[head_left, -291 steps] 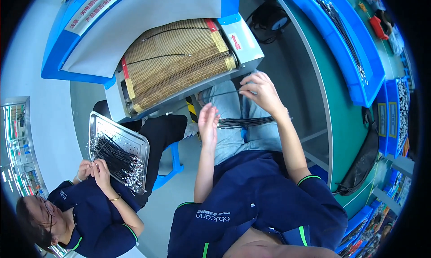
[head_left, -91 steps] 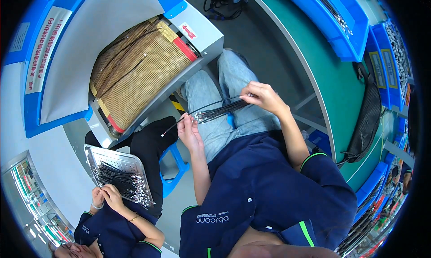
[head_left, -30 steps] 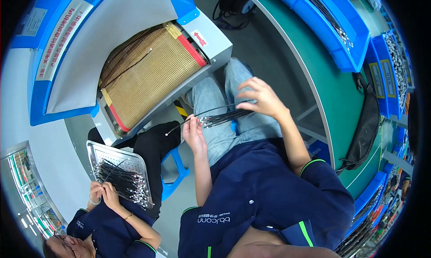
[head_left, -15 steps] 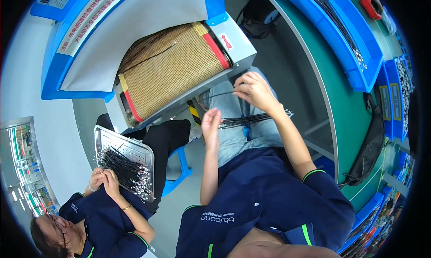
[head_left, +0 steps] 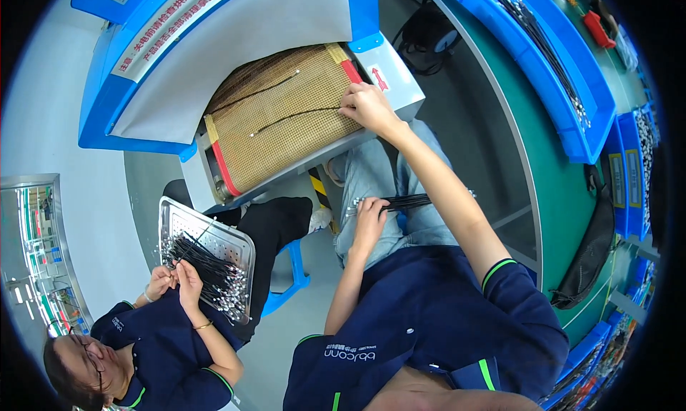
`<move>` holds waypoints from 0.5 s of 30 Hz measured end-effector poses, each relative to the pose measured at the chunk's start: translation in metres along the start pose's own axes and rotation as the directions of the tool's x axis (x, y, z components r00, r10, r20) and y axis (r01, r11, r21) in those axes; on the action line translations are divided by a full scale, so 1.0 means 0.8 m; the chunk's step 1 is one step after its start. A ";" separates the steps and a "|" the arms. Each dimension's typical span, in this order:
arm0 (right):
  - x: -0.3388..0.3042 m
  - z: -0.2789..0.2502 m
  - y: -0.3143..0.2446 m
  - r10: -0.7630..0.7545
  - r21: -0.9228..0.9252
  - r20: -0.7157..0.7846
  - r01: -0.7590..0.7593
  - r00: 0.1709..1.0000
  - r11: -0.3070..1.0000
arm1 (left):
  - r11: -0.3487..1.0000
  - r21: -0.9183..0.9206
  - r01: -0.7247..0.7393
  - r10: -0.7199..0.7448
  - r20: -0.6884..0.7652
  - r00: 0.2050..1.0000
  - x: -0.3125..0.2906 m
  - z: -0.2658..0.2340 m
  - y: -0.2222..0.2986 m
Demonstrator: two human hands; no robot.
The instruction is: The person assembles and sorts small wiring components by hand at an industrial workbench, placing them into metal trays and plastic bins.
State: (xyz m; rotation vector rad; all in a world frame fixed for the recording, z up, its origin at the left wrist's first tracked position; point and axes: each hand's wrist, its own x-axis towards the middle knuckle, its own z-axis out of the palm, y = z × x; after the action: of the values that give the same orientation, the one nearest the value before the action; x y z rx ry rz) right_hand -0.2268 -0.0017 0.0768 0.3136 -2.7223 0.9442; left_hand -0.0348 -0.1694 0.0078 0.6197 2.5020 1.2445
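My right hand (head_left: 368,109) reaches over the machine's mesh conveyor belt (head_left: 286,139), its fingers pinched on one end of a thin black cable (head_left: 296,114). The rest of that cable lies along the mesh, its pale tip toward the left. Farther back on the belt rests another black cable (head_left: 257,91), partly under the machine's curtain. Across my thighs lies a bundle of black cables (head_left: 411,201) with silvery ends. My left hand (head_left: 370,221) is closed over the bundle's left end; its fingertips are partly hidden.
A white curtain (head_left: 243,53) hangs under the blue machine hood. At left, a co-worker's hands (head_left: 179,275) work over a metal tray (head_left: 246,257) of black cables. To my right runs a green-topped table (head_left: 518,118) with a blue bin (head_left: 593,118) of cables and a black pouch (head_left: 586,246).
My right hand has moved forward from above my lap to the belt, laying the cable along the mesh. My left hand has come down onto the bundle. The view has shifted slightly.
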 end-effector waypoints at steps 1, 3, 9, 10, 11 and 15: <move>0.004 0.004 0.000 0.011 -0.007 0.008 -0.011 1.000 1.000 | 1.000 0.019 -0.020 0.020 -0.003 1.000 0.000 -0.003 0.000; 0.010 0.011 0.002 0.023 -0.012 0.009 -0.023 1.000 1.000 | 0.999 0.044 -0.009 0.009 -0.006 1.000 0.001 -0.006 0.003; 0.004 -0.001 -0.003 0.025 -0.043 0.012 -0.024 1.000 0.999 | 0.984 0.174 -0.048 0.053 -0.022 0.998 0.000 -0.006 0.010; -0.001 -0.007 -0.005 0.003 -0.031 0.001 -0.003 1.000 1.000 | 0.981 0.181 -0.070 0.074 -0.018 0.997 0.000 -0.005 0.011; -0.010 -0.015 -0.007 0.005 -0.032 0.000 -0.005 1.000 0.999 | 0.981 0.180 -0.072 0.076 -0.016 0.997 -0.001 -0.005 0.012; -0.071 -0.060 -0.016 -0.070 0.103 -0.063 0.076 0.996 0.992 | 0.972 0.203 -0.119 0.118 0.015 0.993 0.003 -0.008 0.029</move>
State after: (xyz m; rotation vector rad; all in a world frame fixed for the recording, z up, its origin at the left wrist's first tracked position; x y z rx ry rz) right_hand -0.1621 0.0257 0.1036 0.3954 -2.5947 1.0616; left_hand -0.0339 -0.1601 0.0299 0.8298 2.6452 1.0308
